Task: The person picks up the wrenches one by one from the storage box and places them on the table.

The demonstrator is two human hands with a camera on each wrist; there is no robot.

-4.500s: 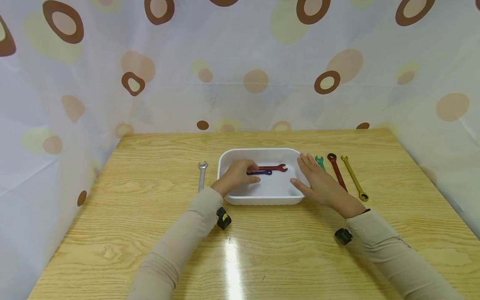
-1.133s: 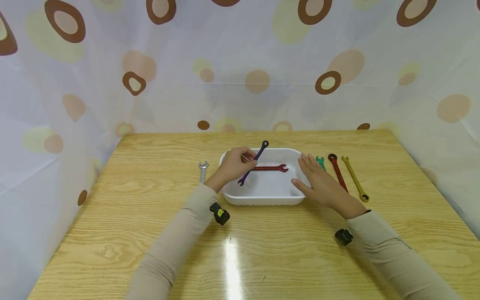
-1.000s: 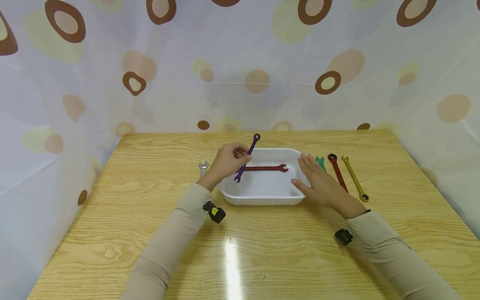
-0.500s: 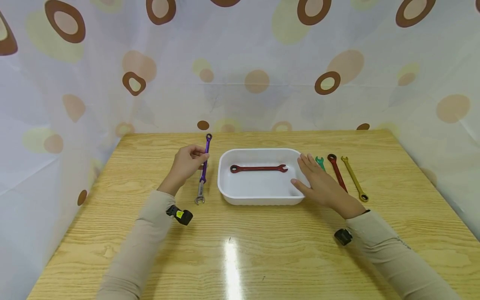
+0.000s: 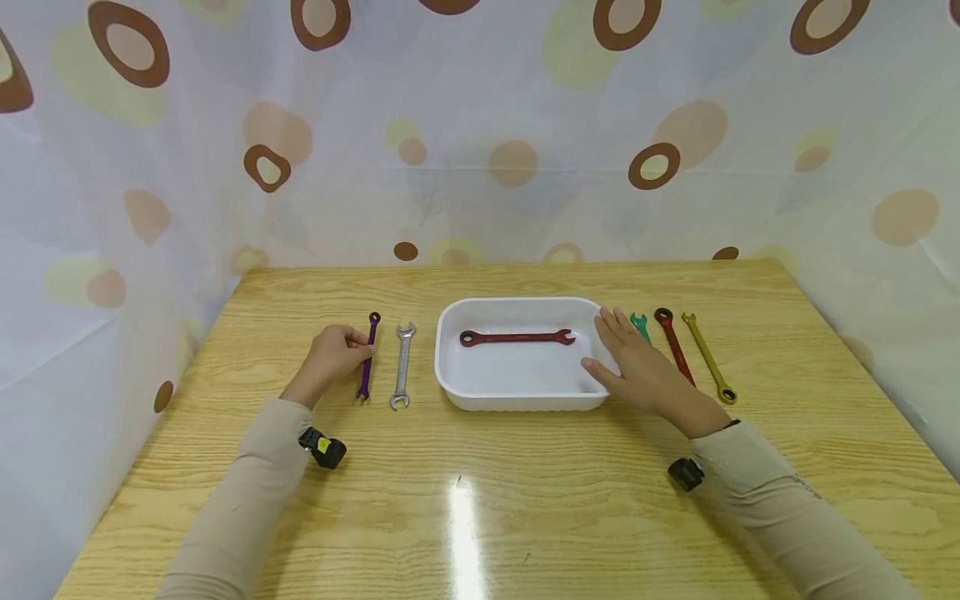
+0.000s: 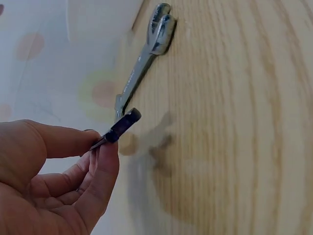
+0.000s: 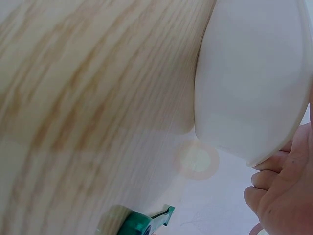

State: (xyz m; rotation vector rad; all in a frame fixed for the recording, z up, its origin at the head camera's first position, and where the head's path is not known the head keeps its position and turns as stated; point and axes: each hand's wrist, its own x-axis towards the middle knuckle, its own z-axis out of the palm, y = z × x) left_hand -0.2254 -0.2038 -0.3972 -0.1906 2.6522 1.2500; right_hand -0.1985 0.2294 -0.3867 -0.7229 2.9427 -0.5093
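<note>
My left hand (image 5: 335, 360) pinches a purple combination wrench (image 5: 368, 360) between thumb and fingers, left of a silver open-end wrench (image 5: 403, 364). In the left wrist view the purple wrench (image 6: 122, 126) points away from the fingertips, and a shadow falls on the wood beside it. A white tray (image 5: 525, 402) stands mid-table with a red ratchet wrench (image 5: 517, 337) lying across its floor. My right hand (image 5: 648, 375), fingers straight, rests at the tray's right rim; the right wrist view shows its fingers (image 7: 266, 178) against the tray's wall.
Right of the tray lie a green wrench (image 5: 640, 323), partly hidden by the right hand, another red ratchet wrench (image 5: 675, 348) and a gold wrench (image 5: 708, 357). A patterned cloth (image 5: 450, 200) rises behind the wooden table (image 5: 562, 500).
My left hand has lifted the purple wrench out of the tray, carried it left over the silver wrench and lowered it beyond that. The right hand has stayed at the tray.
</note>
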